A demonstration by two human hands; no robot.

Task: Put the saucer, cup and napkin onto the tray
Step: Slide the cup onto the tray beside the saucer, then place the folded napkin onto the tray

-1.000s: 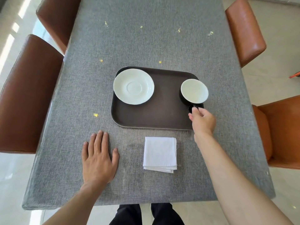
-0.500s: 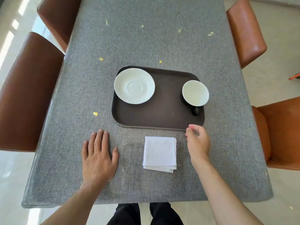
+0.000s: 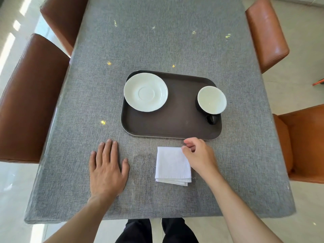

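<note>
A long table with a rough gray cloth is filling most of the room in front of me, and small yellow specks of light are dotting the cloth. Brown chairs are standing along both sides, on a pale shiny floor. A dark tray is sitting in the middle of the table. The white saucer is lying at the left end of the tray, and the cup, black outside and white inside, is standing at the right end with its handle pointing toward the person. The folded white napkin is lying on the cloth, just in front of the tray and not on it. The left hand is resting flat on the cloth beside the napkin, fingers spread and holding nothing. The right hand is reaching over the napkin's far right corner, with the thumb and fingers curled close together around that corner. I cannot tell if they are pinching the napkin yet.
</note>
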